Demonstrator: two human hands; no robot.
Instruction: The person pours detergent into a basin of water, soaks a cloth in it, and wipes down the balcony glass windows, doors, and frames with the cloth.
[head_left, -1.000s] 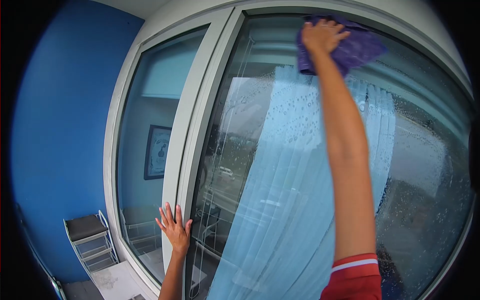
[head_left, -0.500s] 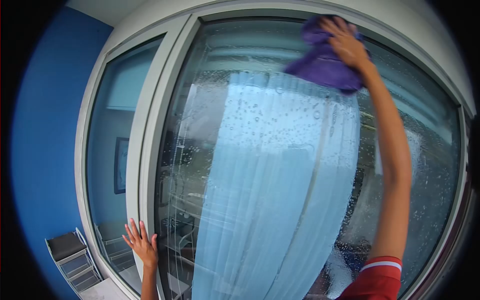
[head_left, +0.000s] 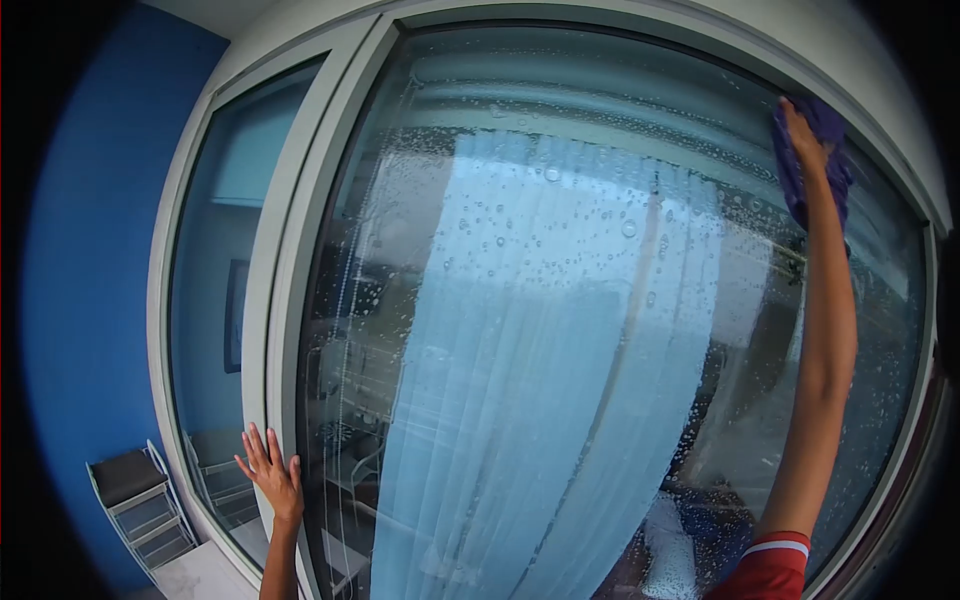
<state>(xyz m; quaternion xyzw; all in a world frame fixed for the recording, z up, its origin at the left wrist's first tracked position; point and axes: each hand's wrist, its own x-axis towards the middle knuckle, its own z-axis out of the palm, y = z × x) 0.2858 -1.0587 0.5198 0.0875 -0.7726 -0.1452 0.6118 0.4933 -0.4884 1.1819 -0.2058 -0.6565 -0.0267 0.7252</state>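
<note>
High at the upper right of the wet window pane (head_left: pixel 560 250), my right hand (head_left: pixel 806 140) presses a bunched purple cloth (head_left: pixel 790 185) to the glass by the top frame. Part of the cloth is hidden behind the hand and forearm. My left hand (head_left: pixel 274 478) rests flat with fingers spread on the white upright frame (head_left: pixel 262 330) at lower left, holding nothing. Water drops and bubbles dot the pane, thickest around the upper middle.
A light blue curtain (head_left: pixel 520 400) hangs behind the glass. To the left are a narrower window pane (head_left: pixel 225 230), a blue wall (head_left: pixel 110 250) and a folding step stool (head_left: pixel 145 505) with a dark top. Chairs show dimly through the glass.
My right hand has swept the purple cloth from the top middle of the pane rightward and slightly down to the upper right corner. My left hand stays on the frame.
</note>
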